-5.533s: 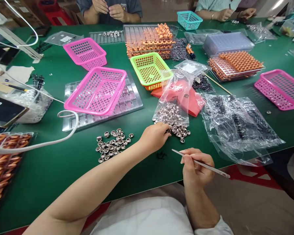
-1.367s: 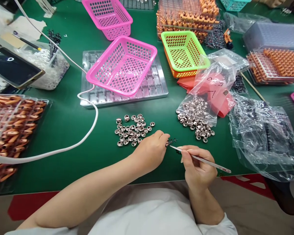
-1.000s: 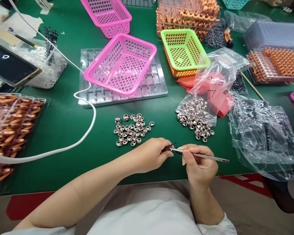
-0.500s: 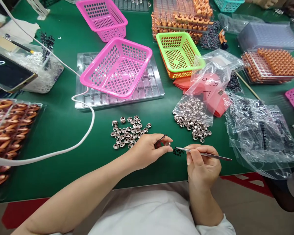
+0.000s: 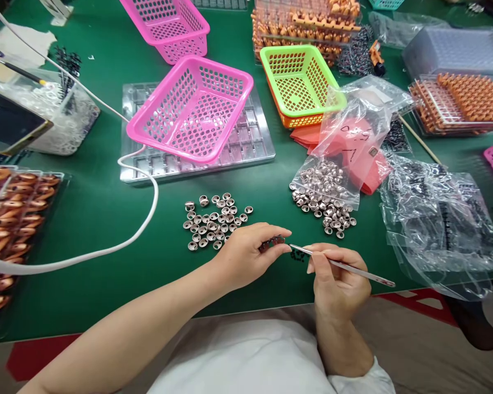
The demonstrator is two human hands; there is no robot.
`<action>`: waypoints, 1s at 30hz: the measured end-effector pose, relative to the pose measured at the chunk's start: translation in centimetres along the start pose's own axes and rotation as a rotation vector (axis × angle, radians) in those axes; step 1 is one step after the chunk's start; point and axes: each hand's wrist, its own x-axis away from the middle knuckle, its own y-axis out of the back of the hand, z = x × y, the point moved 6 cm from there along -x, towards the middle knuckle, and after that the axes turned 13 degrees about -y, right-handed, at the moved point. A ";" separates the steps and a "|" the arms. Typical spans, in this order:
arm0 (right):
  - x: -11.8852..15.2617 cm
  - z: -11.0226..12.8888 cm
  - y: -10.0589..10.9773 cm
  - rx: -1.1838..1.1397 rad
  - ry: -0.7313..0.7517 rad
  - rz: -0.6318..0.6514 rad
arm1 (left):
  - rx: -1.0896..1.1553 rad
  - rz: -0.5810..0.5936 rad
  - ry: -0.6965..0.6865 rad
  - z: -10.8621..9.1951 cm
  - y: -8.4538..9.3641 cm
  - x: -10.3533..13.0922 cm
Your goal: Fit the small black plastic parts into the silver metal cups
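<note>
My left hand [image 5: 244, 251] is closed in a pinch above the green table, with a thin black toothed strip [image 5: 272, 241] in its fingers. Anything else at its fingertips is too small to make out. In my right hand [image 5: 340, 279] is a pair of metal tweezers [image 5: 363, 274], slanting left so that the tip meets the left fingertips. Tiny black pieces [image 5: 298, 256] lie just under the tip. Loose small silver metal cups [image 5: 212, 221] are spread beyond my left hand. More silver cups [image 5: 332, 213] spill from a clear plastic bag [image 5: 355, 117] beyond my right hand.
A pink basket [image 5: 225, 148] rests on a clear moulded tray [image 5: 259, 134]. Beside it stands a green basket [image 5: 298, 119]. A white cable [image 5: 145, 219] curves across the left side, near a tray of brown parts [image 5: 24, 219]. Crumpled plastic bags [image 5: 447, 219] lie at the right.
The tweezers' tip has moved slightly left and up, to the left fingertips. The black strip has tipped down within the left hand. The camera view has shifted a little.
</note>
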 end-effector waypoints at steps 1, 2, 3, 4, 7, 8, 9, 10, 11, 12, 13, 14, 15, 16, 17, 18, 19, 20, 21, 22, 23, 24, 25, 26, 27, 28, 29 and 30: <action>0.0 0.0 0.0 0.000 -0.002 0.002 | 0.005 -0.001 -0.005 0.0 -0.1 0.0; 0.1 0.0 -0.1 0.000 -0.004 0.004 | 0.011 -0.003 -0.003 0.0 -0.1 0.0; 0.1 0.0 -0.1 -0.001 -0.006 0.005 | 0.017 -0.007 0.002 0.0 -0.1 0.0; 0.1 0.0 -0.1 -0.002 -0.007 0.010 | 0.022 -0.013 0.011 0.0 -0.1 0.1; 0.1 -0.1 -0.4 0.008 -0.016 0.044 | 0.035 -0.024 0.043 0.2 -0.1 0.1; 0.1 -0.1 -0.4 0.016 -0.017 0.050 | 0.039 -0.025 0.051 0.2 -0.1 0.1; 0.1 -0.1 -0.4 0.024 -0.017 0.049 | 0.043 -0.022 0.058 0.2 -0.1 0.1; 0.1 -0.1 -0.4 0.034 -0.014 0.044 | 0.048 -0.019 0.064 0.2 -0.1 0.1; 0.1 -0.1 -0.3 0.042 -0.011 0.036 | 0.055 -0.016 0.069 0.2 -0.1 0.1; 0.1 -0.2 -0.3 0.049 -0.010 0.030 | 0.063 -0.013 0.074 0.2 -0.1 0.1; 0.1 -0.2 -0.3 0.052 -0.011 0.027 | 0.072 -0.010 0.078 0.1 -0.1 0.1; 0.1 -0.3 -0.2 0.050 -0.015 0.028 | 0.080 -0.006 0.081 0.1 -0.2 0.2; 0.1 -0.3 -0.2 0.045 -0.018 0.032 | 0.088 -0.005 0.081 0.1 -0.2 0.2; 0.1 -0.3 -0.2 0.038 -0.020 0.037 | 0.094 -0.005 0.080 0.1 -0.2 0.2; 0.1 -0.3 -0.3 0.029 -0.019 0.042 | 0.096 -0.005 0.077 0.0 -0.2 0.1; 0.1 -0.3 -0.3 0.021 -0.019 0.046 | 0.095 -0.006 0.072 0.0 -0.2 0.1; 0.1 -0.3 -0.3 0.014 -0.018 0.049 | 0.092 -0.006 0.065 -0.1 -0.1 0.1; 0.1 -0.2 -0.3 0.011 -0.018 0.048 | 0.088 -0.007 0.058 -0.1 -0.1 0.0; 0.1 -0.2 -0.3 0.013 -0.020 0.047 | 0.083 -0.008 0.053 -0.2 0.0 0.0; 0.1 -0.2 -0.3 0.018 -0.023 0.048 | 0.080 -0.008 0.050 -0.2 0.0 -0.1; 0.1 -0.2 -0.3 0.023 -0.026 0.050 | 0.078 -0.010 0.050 -0.3 0.1 -0.1; 0.1 -0.2 -0.3 0.027 -0.029 0.052 | 0.079 -0.011 0.054 -0.2 0.1 -0.1; 0.1 -0.2 -0.3 0.031 -0.030 0.054 | 0.081 -0.013 0.058 -0.2 0.2 -0.2; 0.1 -0.2 -0.3 0.032 -0.031 0.053 | 0.084 -0.014 0.058 -0.2 0.2 -0.2; 0.1 -0.2 -0.3 0.031 -0.030 0.051 | 0.086 -0.015 0.054 -0.2 0.2 -0.2; 0.1 -0.2 -0.3 0.030 -0.029 0.049 | 0.086 -0.016 0.044 -0.3 0.3 -0.2; 0.2 -0.2 -0.3 0.030 -0.029 0.048 | 0.083 -0.015 0.028 -0.3 0.3 -0.2; 0.2 -0.2 -0.3 0.030 -0.028 0.048 | 0.078 -0.011 0.010 -0.4 0.3 -0.2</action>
